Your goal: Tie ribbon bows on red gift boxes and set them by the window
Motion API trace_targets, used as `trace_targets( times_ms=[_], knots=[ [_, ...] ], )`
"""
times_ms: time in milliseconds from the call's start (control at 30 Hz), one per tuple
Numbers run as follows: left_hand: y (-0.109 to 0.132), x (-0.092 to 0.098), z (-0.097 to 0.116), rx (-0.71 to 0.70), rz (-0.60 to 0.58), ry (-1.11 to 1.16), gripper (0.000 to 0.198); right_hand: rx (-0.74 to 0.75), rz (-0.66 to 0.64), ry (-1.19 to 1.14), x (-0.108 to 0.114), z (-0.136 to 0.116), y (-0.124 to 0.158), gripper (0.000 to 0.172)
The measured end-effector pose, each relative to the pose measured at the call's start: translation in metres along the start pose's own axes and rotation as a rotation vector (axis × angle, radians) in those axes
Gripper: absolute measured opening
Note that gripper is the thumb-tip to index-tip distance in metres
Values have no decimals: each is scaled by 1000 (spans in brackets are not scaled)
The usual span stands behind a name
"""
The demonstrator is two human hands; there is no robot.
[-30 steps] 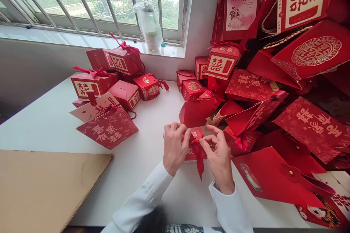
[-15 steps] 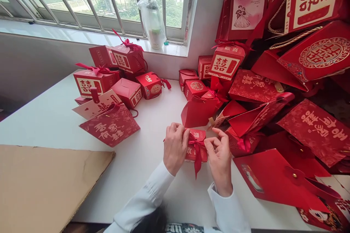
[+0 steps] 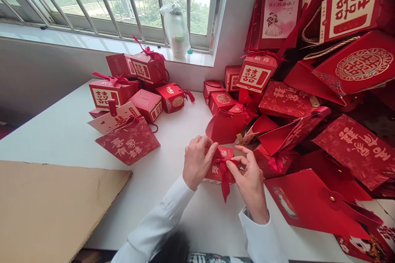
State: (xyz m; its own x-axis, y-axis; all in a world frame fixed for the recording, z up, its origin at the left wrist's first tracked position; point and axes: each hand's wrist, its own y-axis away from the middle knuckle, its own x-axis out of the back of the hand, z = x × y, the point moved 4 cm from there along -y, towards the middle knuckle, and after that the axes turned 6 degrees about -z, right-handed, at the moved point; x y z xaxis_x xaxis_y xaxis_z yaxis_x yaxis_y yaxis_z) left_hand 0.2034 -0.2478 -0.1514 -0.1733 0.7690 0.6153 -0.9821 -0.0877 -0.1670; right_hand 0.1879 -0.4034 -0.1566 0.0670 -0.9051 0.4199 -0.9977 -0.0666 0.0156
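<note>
A small red gift box [image 3: 215, 169] with gold characters sits on the white table in front of me, a red ribbon [image 3: 226, 183] tied across its top and one tail hanging over the near side. My left hand [image 3: 197, 162] is at the box's left, thumb and fingertips brought together over its far edge; what lies between them is hidden. On the right, my right hand [image 3: 249, 176] pinches the ribbon near the knot between thumb and forefinger, its other fingers loosely curled.
Red gift boxes and bags [image 3: 311, 131] are heaped along the right side. A smaller group of boxes [image 3: 148, 102] stands at the back left. Cardboard [image 3: 61, 205] covers the front left corner. A bagged bottle [image 3: 177, 33] stands on the windowsill.
The right hand has moved inward from the box's right edge to the ribbon near the knot. The left fingertips have lifted slightly, and the box has turned a little.
</note>
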Motion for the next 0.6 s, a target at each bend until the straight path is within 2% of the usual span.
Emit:
trace_targets(
  times_ms=[33, 100, 200, 433, 600],
  knots=[
    [2, 1, 2, -40, 21, 6, 12, 6, 1, -4, 0, 0, 0, 39],
    [9, 1, 8, -162, 35, 20, 14, 12, -9, -31, 0, 2, 0, 39],
    [17, -4, 14, -312, -23, 2, 6, 18, -42, -80, -1, 7, -1, 40],
    [15, -11, 9, -368, -86, -44, 5, 18, -50, -140, -2, 12, -2, 41],
    [15, -1, 3, -395, -74, -170, 12, -2, -22, -179, -2, 14, -3, 44]
  ],
)
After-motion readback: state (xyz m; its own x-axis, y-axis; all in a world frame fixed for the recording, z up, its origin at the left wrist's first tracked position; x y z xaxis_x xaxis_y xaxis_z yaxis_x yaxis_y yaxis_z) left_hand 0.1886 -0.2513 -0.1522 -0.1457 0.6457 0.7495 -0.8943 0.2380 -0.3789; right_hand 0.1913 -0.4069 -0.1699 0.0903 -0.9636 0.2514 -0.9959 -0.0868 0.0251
